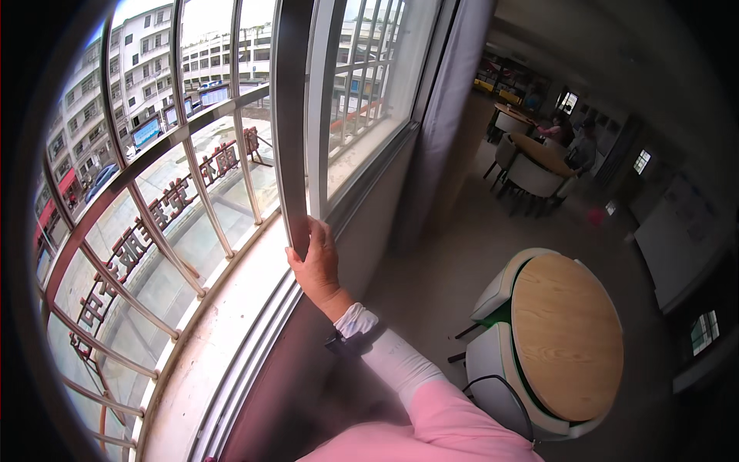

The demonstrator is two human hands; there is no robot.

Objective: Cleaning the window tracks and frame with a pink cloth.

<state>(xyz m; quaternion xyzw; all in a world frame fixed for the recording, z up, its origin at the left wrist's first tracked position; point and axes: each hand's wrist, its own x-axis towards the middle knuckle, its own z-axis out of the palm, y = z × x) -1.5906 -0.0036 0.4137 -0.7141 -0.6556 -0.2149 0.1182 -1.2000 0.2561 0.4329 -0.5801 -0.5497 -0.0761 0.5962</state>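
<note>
My right hand (317, 263) grips the lower end of a metal window sash frame (295, 173), thumb on the left side and fingers around the right. The sash stands upright on its edge above the sliding track (248, 346). A pale sleeve cover and a dark wristband (346, 342) are on that forearm, below a pink sleeve. To the left, the window opening shows a pale sill (213, 329) and metal security bars (190, 208). Glass panes (369, 75) stand to the right of the gripped frame. My left hand is out of view.
A light curtain (447, 110) hangs right of the window. An oval wooden table (568, 338) with pale chairs (491, 364) stands at lower right. Farther back are another table (540, 153), chairs and people (583, 144). Outside are large sign characters (179, 199) and buildings (144, 52).
</note>
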